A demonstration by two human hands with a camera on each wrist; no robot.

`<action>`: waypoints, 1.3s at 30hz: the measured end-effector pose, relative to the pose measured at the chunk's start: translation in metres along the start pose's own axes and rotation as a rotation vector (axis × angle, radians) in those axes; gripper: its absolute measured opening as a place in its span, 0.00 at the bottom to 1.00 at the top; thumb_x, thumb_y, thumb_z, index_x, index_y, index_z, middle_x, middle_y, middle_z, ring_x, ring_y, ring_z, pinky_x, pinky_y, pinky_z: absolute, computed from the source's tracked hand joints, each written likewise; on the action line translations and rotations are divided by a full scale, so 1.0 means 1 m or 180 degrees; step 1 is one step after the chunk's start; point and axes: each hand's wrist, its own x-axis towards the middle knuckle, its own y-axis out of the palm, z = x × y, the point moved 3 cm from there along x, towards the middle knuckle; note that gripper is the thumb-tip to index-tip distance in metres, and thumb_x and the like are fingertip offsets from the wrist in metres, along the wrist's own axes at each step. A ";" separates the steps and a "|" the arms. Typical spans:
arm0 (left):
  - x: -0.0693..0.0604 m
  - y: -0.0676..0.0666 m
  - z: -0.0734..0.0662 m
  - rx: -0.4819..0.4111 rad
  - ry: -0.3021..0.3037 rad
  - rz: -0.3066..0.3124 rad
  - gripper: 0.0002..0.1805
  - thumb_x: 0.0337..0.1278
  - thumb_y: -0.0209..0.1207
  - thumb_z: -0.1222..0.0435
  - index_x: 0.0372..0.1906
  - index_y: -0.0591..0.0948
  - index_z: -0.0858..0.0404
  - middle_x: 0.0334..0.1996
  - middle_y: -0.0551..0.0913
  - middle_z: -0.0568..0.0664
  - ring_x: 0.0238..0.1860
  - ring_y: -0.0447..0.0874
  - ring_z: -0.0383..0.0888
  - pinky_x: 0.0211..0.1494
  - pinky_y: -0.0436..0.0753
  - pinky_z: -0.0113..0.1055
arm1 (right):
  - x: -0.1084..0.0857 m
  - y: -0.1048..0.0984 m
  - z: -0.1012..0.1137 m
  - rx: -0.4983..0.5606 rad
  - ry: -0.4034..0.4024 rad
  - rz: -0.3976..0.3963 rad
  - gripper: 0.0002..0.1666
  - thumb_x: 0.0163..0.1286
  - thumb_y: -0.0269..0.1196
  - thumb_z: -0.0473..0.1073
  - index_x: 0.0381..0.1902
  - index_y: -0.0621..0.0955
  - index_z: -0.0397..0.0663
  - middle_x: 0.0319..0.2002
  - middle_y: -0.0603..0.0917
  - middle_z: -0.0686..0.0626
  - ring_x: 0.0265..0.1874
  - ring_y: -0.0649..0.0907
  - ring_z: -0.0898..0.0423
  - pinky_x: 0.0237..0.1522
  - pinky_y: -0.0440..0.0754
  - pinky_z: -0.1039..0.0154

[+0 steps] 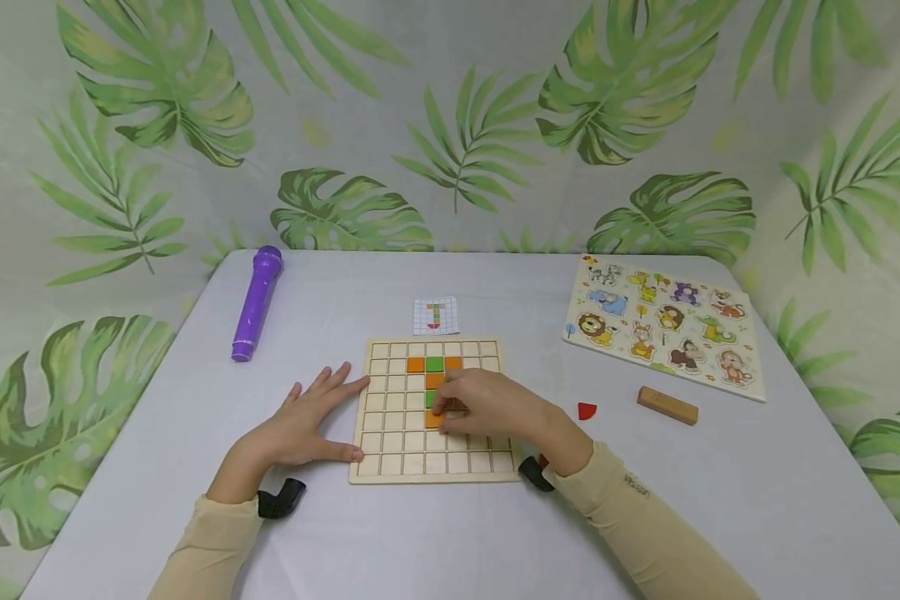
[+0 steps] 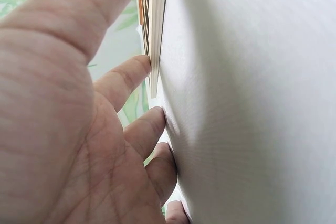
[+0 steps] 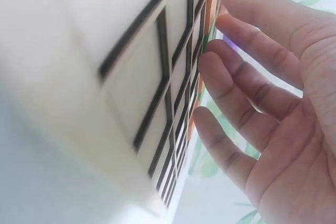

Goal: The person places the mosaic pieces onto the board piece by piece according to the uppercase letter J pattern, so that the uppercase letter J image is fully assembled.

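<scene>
A wooden grid board lies flat on the table. Orange and green square tiles sit in its cells: a row with a green tile between two orange ones, and a column below it. My right hand pinches the lowest orange tile of that column between thumb and index finger, at its cell. Its other fingers bend over the board and partly cover the tiles. My left hand has its fingers spread, with thumb and index fingertip touching the board's left edge. The remaining left fingertips rest on the table.
Behind the board lies a small printed pattern card. To the right are a red quarter-round piece, a wooden block and an animal puzzle. Another red piece is mostly hidden by the right wrist. A purple toy microphone lies at left.
</scene>
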 end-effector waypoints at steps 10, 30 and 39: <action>0.000 -0.002 -0.003 0.0028 0.0019 0.0010 0.61 0.49 0.79 0.41 0.86 0.61 0.48 0.89 0.47 0.61 0.88 0.38 0.70 0.81 0.36 0.80 | -0.034 -0.027 -0.029 0.0234 0.0366 -0.0076 0.10 0.72 0.73 0.45 0.48 0.90 0.51 0.45 0.87 0.55 0.43 0.84 0.57 0.49 0.85 0.63; -0.001 -0.002 -0.003 0.0043 0.0005 0.0011 0.60 0.49 0.79 0.40 0.86 0.61 0.48 0.89 0.48 0.61 0.88 0.39 0.70 0.81 0.36 0.80 | -0.117 -0.052 -0.079 0.0108 0.0863 -0.0327 0.16 0.68 0.76 0.42 0.52 0.90 0.45 0.45 0.90 0.51 0.47 0.87 0.52 0.50 0.88 0.54; -0.001 -0.002 -0.003 0.0042 0.0011 0.0020 0.60 0.49 0.78 0.40 0.86 0.61 0.48 0.89 0.47 0.61 0.88 0.39 0.70 0.81 0.36 0.79 | -0.137 -0.051 -0.093 0.0184 0.1109 -0.0278 0.19 0.65 0.79 0.43 0.52 0.90 0.45 0.44 0.89 0.53 0.44 0.87 0.56 0.49 0.88 0.59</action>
